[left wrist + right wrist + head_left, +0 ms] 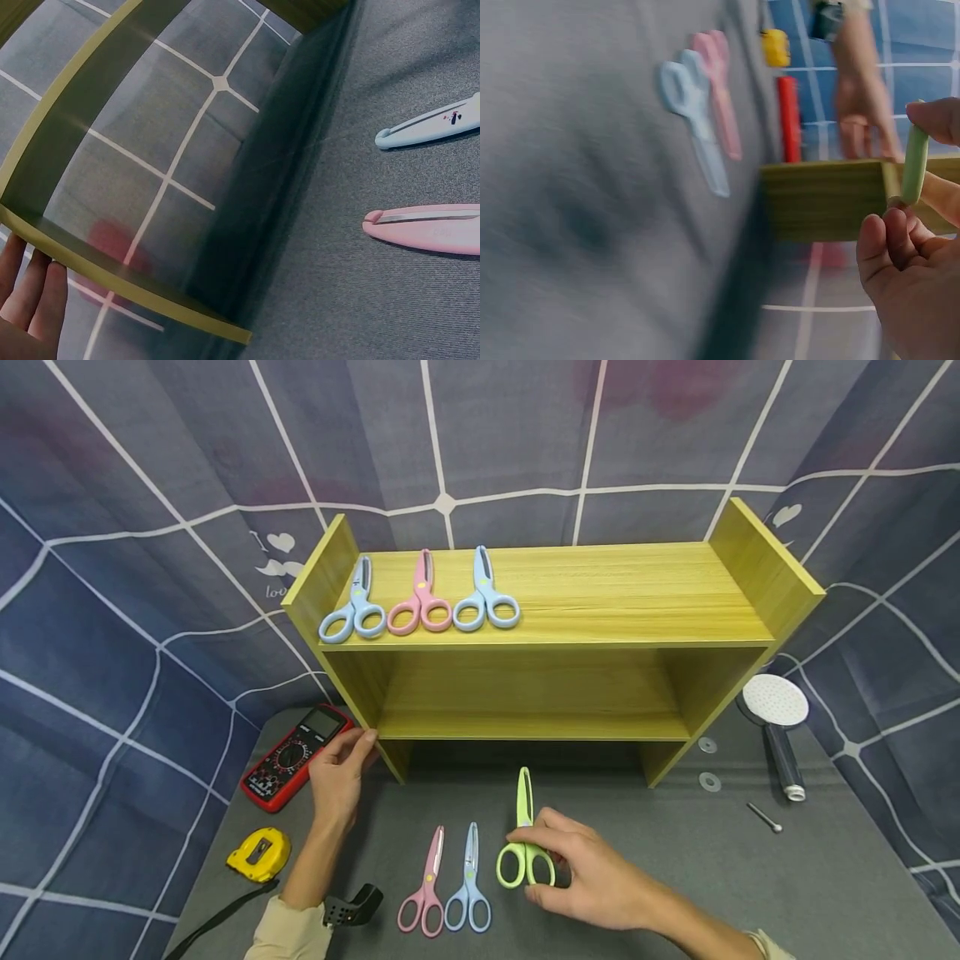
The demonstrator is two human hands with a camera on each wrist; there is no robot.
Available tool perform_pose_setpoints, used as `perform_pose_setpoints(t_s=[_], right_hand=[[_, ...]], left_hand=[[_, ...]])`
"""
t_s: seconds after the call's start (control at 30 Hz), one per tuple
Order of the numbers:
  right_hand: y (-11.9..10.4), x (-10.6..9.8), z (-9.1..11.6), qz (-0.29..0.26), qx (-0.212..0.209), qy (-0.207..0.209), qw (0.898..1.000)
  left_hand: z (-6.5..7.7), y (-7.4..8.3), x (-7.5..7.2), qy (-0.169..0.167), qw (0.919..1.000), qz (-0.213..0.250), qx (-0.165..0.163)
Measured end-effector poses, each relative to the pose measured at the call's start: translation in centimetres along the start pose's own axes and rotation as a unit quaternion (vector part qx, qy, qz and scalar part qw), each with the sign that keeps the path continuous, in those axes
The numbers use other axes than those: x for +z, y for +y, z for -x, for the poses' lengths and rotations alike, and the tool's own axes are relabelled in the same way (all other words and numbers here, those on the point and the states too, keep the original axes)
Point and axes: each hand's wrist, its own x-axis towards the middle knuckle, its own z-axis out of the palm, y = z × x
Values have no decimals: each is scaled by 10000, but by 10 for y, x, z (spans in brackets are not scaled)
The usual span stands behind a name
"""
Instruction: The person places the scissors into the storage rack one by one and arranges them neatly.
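My right hand [588,872] pinches a pair of light green scissors [524,806] by the handle loops, thumb on one side and fingers on the other. The blades point toward the shelf. In the right wrist view the green scissors [915,166] show edge-on. My left hand [337,785] touches the left side panel of a yellow wooden shelf [540,727]; in the left wrist view its fingers [46,300] reach the panel's edge. Pink scissors [429,885] and blue scissors [469,881] lie side by side on the grey table, left of the green pair.
On the shelf's top board lie blue scissors [357,602], pink scissors [422,597] and more blue scissors [484,593]. A red multimeter [296,756] and yellow tape measure [260,854] are at left. At right are a shower head [776,702], washers [709,782] and a screw [763,817].
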Motion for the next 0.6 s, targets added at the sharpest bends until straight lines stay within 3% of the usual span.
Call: perform_pose_setpoints(t_s=[0.13,0.4,0.6], right_hand=[[-16,-22,-9,295,-396,229,9985],[-54,-75,-27,502,-582,535,9956],[-69,-104,-49,561,-693,935,9916]], left_hand=[[0,1,0,-9,10000,-7,-22],[0,1,1,-24,10000,35,-36],[0,1,0,22,10000,24,-46]])
